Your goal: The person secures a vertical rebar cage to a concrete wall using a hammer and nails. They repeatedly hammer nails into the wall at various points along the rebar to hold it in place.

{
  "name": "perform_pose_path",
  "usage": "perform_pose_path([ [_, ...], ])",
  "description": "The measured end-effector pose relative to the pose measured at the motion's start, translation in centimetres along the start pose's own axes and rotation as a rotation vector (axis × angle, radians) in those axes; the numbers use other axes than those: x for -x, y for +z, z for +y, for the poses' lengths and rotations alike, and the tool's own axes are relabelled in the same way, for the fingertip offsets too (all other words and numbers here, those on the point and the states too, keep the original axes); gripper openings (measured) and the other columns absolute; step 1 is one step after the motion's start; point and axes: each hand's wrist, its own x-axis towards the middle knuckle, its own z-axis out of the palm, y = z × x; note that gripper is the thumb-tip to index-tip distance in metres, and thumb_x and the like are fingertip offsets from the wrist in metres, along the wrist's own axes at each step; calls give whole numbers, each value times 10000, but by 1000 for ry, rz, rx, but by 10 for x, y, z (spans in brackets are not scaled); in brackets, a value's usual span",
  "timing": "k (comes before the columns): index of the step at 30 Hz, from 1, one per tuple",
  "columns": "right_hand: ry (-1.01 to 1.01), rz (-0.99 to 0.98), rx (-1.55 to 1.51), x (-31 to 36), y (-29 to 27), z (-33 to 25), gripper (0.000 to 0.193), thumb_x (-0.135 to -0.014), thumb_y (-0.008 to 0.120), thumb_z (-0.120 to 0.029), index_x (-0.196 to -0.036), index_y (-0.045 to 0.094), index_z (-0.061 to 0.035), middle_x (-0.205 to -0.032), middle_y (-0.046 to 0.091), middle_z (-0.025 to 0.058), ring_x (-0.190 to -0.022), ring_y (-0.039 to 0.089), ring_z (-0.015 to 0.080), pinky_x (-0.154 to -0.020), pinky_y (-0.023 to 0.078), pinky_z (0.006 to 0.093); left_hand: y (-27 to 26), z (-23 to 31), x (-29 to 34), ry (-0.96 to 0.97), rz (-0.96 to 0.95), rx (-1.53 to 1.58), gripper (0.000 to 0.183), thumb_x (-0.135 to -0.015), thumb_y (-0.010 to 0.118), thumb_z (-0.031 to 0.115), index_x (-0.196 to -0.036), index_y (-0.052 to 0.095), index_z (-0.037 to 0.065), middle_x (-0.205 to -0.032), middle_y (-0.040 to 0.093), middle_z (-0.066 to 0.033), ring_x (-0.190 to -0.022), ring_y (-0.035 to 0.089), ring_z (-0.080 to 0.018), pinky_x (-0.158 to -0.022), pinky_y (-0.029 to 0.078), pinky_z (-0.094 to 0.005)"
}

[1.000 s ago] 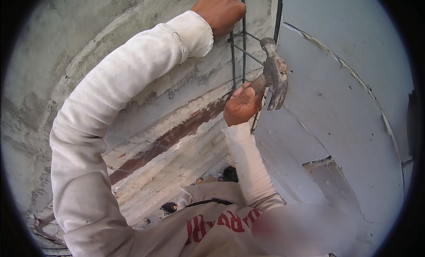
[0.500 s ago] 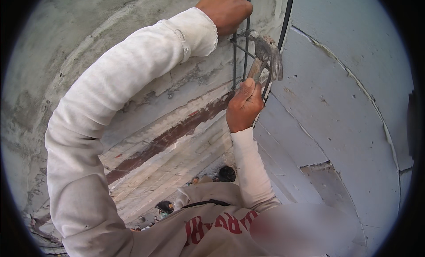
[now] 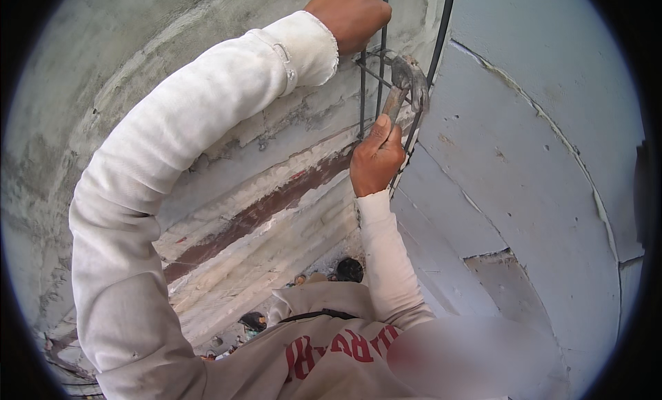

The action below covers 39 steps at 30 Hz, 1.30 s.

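Grey claw hammer point(image 3: 400, 81) beside dark rods point(image 3: 363, 96), handle point(image 3: 394, 103) slanting up and right from the right hand point(image 3: 377, 158) clasping it, claw curving downward, surface worn (head blurred), left hand point(image 3: 350, 17) above, grip unclear.

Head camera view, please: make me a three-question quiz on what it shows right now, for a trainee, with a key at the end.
1. Which tool is in the right hand?
2. True or false: the left hand is lower in the picture than the right hand.
3. Pick one. The person's sleeves are:
A) dark green
B) off-white
C) bright orange

Key:
1. A hammer, held by its handle.
2. False; the left hand is higher, up at the dark rods.
3. B.
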Motion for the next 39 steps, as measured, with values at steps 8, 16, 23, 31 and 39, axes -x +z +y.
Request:
perform_pose_path([
  [8, -96, 8, 1, -6, 6, 1, 491, -1133, 469, -377, -890, 546, 43, -584, 545, 141, -494, 539, 279, -516, 429, 400, -6, 1, -6, -61, -64, 20, 122, -789, 688, 60, -853, 792, 66, -865, 756, -181, -824, 747, -377, -725, 596, -477],
  [16, -31, -4, -19, -5, 2, -10, 483, -1133, 469, -366, -858, 524, 27, -574, 504, 133, -497, 518, 279, -517, 406, 409, 0, 3, 3, -22, 36, 2, 77, -745, 758, 69, -821, 772, 82, -802, 746, -132, -773, 737, -359, -686, 582, -466],
  [23, -49, 9, 5, -13, 8, -6, 415, -1115, 522, -294, -840, 538, 16, -619, 581, 189, -525, 563, 366, -534, 446, 428, -5, 3, -1, -15, -9, -36, 73, -746, 758, 73, -816, 774, 81, -816, 750, -138, -776, 737, -362, -686, 587, -456],
  [31, -22, -12, -11, -16, 2, -12, 421, -1118, 513, -305, -852, 547, 20, -602, 570, 188, -522, 585, 366, -526, 437, 439, -12, 8, -1, -59, -112, 13, 165, -758, 733, 12, -915, 742, 64, -916, 755, -144, -879, 748, -383, -719, 606, -485],
  [39, 3, -18, -23, -11, 3, -22, 415, -1112, 519, -293, -835, 526, 15, -601, 555, 211, -542, 571, 439, -533, 424, 479, -9, 6, 2, -60, -96, 9, 178, -751, 733, 6, -916, 756, 68, -915, 759, -143, -885, 752, -381, -718, 610, -490],
])
